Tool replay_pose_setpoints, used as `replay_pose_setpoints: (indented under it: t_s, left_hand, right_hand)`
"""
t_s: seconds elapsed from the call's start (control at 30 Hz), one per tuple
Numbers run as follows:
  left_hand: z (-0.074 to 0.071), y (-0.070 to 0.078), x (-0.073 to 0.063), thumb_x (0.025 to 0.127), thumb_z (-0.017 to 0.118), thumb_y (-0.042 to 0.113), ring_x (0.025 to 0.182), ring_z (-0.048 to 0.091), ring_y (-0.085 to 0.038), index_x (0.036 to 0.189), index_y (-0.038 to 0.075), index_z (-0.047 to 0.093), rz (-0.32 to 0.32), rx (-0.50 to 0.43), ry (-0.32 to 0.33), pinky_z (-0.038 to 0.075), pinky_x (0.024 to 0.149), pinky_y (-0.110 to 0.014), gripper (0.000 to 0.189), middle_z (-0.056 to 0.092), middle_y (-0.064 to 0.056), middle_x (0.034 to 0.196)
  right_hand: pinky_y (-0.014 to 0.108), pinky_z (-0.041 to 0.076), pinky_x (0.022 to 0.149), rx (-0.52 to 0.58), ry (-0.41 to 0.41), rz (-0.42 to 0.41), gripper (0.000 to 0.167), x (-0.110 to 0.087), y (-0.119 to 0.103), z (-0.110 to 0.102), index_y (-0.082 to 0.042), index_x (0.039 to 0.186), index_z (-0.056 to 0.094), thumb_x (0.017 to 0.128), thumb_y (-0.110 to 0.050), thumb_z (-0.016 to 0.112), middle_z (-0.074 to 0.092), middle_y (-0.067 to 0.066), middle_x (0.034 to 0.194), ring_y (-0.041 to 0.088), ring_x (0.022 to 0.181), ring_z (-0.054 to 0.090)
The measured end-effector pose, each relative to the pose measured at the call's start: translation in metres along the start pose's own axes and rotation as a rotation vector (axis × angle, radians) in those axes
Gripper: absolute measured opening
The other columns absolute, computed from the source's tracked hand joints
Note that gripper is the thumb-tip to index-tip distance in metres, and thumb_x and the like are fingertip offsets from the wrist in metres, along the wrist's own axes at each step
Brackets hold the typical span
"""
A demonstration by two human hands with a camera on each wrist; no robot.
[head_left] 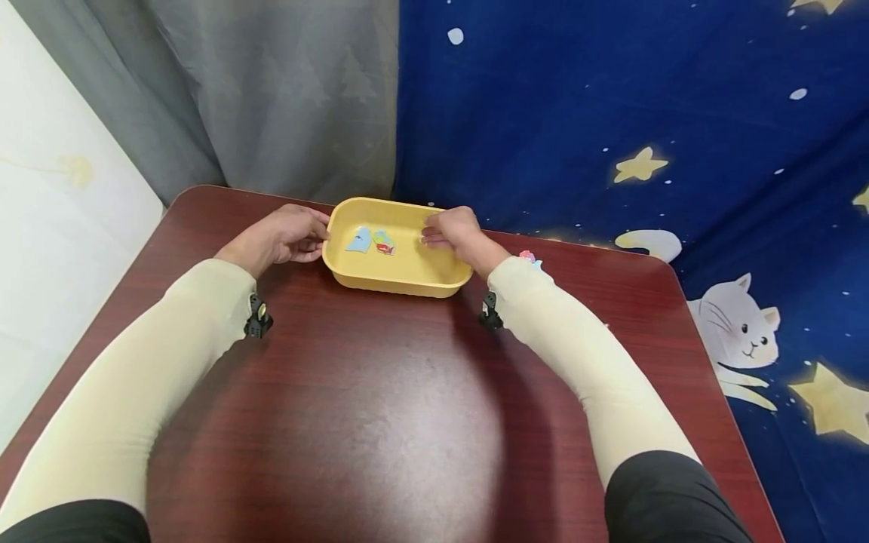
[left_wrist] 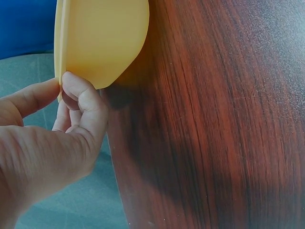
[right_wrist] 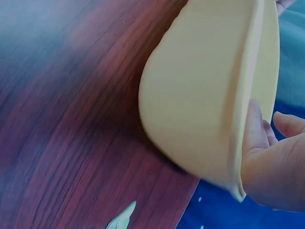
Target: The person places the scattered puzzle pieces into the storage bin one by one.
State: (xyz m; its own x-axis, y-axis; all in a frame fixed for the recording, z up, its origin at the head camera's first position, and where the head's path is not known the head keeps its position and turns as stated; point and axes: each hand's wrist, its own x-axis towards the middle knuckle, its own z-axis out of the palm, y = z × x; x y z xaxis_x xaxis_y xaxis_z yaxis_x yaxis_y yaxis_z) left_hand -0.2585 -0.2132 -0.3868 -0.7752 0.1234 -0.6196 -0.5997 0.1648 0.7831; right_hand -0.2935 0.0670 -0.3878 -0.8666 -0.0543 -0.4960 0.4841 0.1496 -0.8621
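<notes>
A yellow plastic basin [head_left: 397, 285] stands near the back edge of the table. My left hand [head_left: 295, 234] is at its left end; in the left wrist view, the thumb and fingers of that hand [left_wrist: 52, 138] pinch the basin's rim [left_wrist: 63, 36]. On the basin floor lie a light blue flat piece [head_left: 358, 240] and, beside it, a green and red one [head_left: 384, 243]. My right hand [head_left: 453, 228] reaches over the right end, fingers inside the basin and loosely extended. The right wrist view shows this hand [right_wrist: 274, 162] at the rim, thumb apart from the fingers, holding nothing visible.
Right of the basin, a small pink and blue piece [head_left: 529, 258] lies partly hidden behind my right sleeve [head_left: 563, 324]. A grey curtain [head_left: 292, 98] and a blue one with stars [head_left: 557, 113] hang behind the dark red table [head_left: 380, 407].
</notes>
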Motion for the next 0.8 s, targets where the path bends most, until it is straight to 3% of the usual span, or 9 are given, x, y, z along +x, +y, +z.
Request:
replay_pose_setpoints:
  t_s: [0.17, 0.33, 0.47, 0.8]
  left_hand:
    - [0.000, 0.000, 0.000, 0.096, 0.053, 0.007, 0.063, 0.058, -0.011, 0.137, 0.009, 0.041, 0.004, 0.002, 0.001, 0.056, 0.066, -0.024, 0.044, 0.056, -0.001, 0.082]
    - [0.000, 0.000, 0.001, 0.096, 0.053, 0.007, 0.062, 0.059, -0.011, 0.139, 0.009, 0.040, 0.002, -0.003, -0.007, 0.055, 0.065, -0.024, 0.045, 0.058, -0.001, 0.080]
    - [-0.001, -0.001, 0.000, 0.096, 0.053, 0.006, 0.062, 0.059, -0.011, 0.139, 0.010, 0.040, 0.002, -0.014, -0.009, 0.055, 0.065, -0.024, 0.045, 0.058, 0.000, 0.080]
    - [-0.001, -0.003, 0.001, 0.096, 0.054, 0.007, 0.062, 0.059, -0.011, 0.138, 0.011, 0.040, -0.001, -0.021, -0.003, 0.057, 0.069, -0.025, 0.045, 0.058, -0.002, 0.087]
  right_hand:
    - [0.031, 0.059, 0.075, 0.023, -0.005, -0.009, 0.031, -0.003, 0.000, -0.019, 0.009, 0.121, 0.061, 0.093, -0.006, 0.062, 0.066, 0.026, 0.115, 0.023, 0.077, 0.072]
    - [0.030, 0.059, 0.071, 0.031, -0.005, -0.035, 0.032, -0.011, 0.002, -0.034, 0.010, 0.122, 0.060, 0.093, -0.005, 0.062, 0.071, 0.019, 0.091, 0.020, 0.067, 0.071]
    - [0.030, 0.059, 0.070, 0.042, -0.011, -0.049, 0.032, -0.018, 0.003, -0.045, 0.011, 0.121, 0.060, 0.093, -0.005, 0.061, 0.070, 0.013, 0.079, 0.018, 0.065, 0.070]
    - [0.031, 0.059, 0.071, 0.114, -0.003, -0.036, 0.036, -0.032, 0.020, -0.073, 0.011, 0.126, 0.056, 0.094, -0.004, 0.060, 0.070, 0.012, 0.076, 0.019, 0.067, 0.071]
